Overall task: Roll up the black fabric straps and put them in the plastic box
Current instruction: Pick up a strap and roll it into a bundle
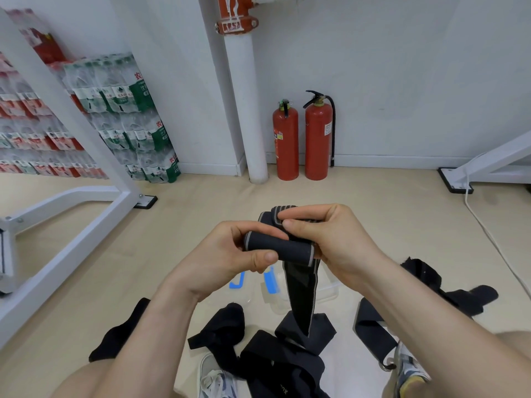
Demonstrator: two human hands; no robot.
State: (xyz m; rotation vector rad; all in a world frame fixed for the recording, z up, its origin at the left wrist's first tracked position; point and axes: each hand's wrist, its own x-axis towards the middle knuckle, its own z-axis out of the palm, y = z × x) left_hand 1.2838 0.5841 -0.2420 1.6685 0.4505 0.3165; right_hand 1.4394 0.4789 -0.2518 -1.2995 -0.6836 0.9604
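Both left hand (230, 254) and right hand (326, 235) pinch the half-rolled black fabric strap with grey edges (277, 246) so it cannot unroll

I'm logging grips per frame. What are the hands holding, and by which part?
Both hands hold one black strap: the left hand grips the roll's left end, the right hand pinches its right end; the tail hangs loose.

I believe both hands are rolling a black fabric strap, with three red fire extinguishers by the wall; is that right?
Head view shows two red fire extinguishers, not three; left hand and right hand do hold the black fabric strap.
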